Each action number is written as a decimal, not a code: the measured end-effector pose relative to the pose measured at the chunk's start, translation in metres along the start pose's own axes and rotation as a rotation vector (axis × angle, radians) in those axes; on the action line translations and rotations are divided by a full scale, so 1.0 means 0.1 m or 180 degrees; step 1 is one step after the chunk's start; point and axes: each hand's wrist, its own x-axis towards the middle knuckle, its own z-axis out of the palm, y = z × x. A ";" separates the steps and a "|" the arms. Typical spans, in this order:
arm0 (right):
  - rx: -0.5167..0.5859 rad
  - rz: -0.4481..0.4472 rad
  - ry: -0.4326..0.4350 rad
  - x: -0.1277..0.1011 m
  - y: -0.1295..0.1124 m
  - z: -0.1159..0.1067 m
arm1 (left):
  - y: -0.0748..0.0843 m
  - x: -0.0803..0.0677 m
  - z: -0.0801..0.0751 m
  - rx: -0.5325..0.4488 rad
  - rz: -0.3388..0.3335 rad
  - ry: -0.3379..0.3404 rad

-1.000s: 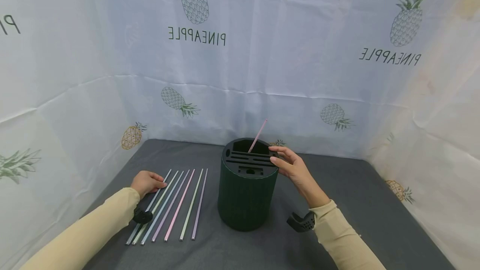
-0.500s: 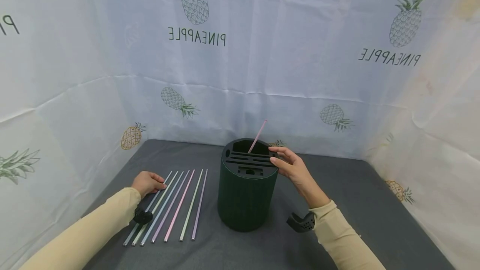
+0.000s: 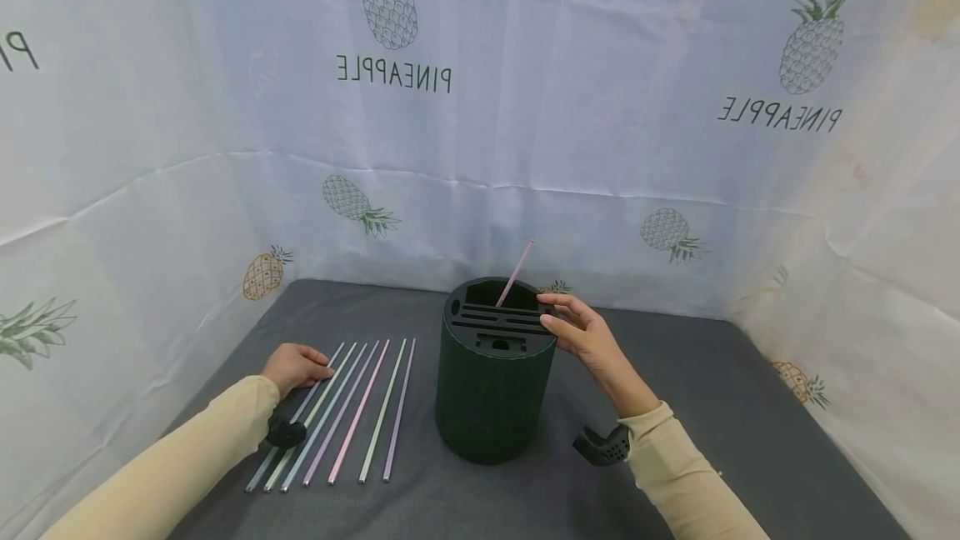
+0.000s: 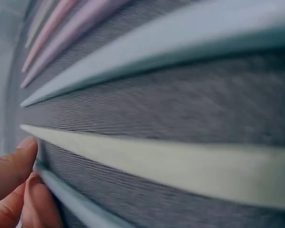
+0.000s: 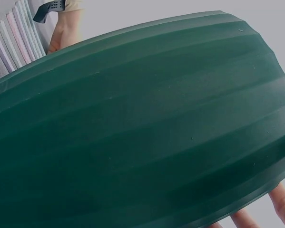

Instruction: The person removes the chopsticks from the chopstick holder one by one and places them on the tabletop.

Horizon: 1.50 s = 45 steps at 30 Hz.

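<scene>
My left hand (image 3: 296, 367) pinches the leftmost blue chopstick (image 4: 80, 204) near its far, thin end, thumb on one side and fingers on the other. That chopstick still lies along the table. To its right, several pastel chopsticks (image 3: 349, 440) in green, blue, purple and pink lie in a fanned row, thin ends away from me. A dark green utensil holder (image 3: 491, 407) with a slotted black top stands upright at the middle. One pink chopstick (image 3: 516, 271) leans in its rear opening. My right hand (image 3: 588, 340) holds the holder's right rim, with fingertips at the top edge.
A dark grey cloth (image 3: 675, 407) covers the table. White curtains (image 3: 495, 107) printed with pineapples enclose the back and both sides. Black wrist mounts sit on the left wrist (image 3: 285, 432) and right wrist (image 3: 602, 444).
The leftmost blue chopstick has shifted slightly toward me and to the left at its near end, within the left hand's pinch. The right hand and the holder stay put.
</scene>
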 end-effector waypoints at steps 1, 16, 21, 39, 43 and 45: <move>0.0001 -0.0004 -0.0004 0.00 0.00 0.00 | 0.00 0.00 -0.02 -0.0035 -0.0016 -0.0045; -0.0013 0.0001 -0.0007 -0.01 0.01 -0.03 | 1.33 -0.15 -0.54 -0.1418 0.0295 -0.0640; -0.0005 0.0010 0.0021 -0.03 0.01 -0.04 | 1.98 -0.23 -0.51 -0.1322 0.0697 -0.0749; 0.0090 0.0072 0.0043 0.01 0.01 0.01 | 3.09 -0.30 0.49 -0.1232 0.0912 -0.1343; 0.0088 0.0109 0.0057 0.01 0.00 0.00 | 3.07 -0.30 0.70 -0.1024 0.0899 -0.1455; 0.0109 0.0122 0.0059 0.01 0.00 0.00 | 3.06 -0.30 0.77 -0.0935 0.0910 -0.1502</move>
